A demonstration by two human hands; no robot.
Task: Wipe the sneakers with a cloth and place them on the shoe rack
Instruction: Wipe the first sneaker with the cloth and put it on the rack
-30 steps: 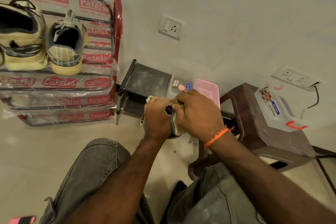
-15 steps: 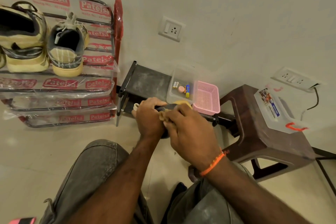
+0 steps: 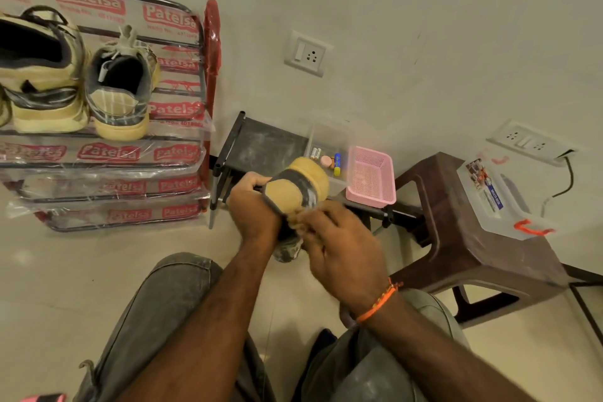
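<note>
Left hand (image 3: 253, 206) grips the sneaker (image 3: 295, 192); right hand (image 3: 339, 248), blurred, seemingly pinches the cloth (image 3: 298, 217) below it and should rub firmly.

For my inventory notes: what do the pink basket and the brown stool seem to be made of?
Pink basket: likely moulded plastic, matte, with fine mesh walls. Brown stool: probably plastic too, one-piece moulded shape with a faint sheen.

The cloth (image 3: 301, 217) — perhaps a tan rag — is blurred, mostly hidden under the right hand (image 3: 342, 245).
</note>
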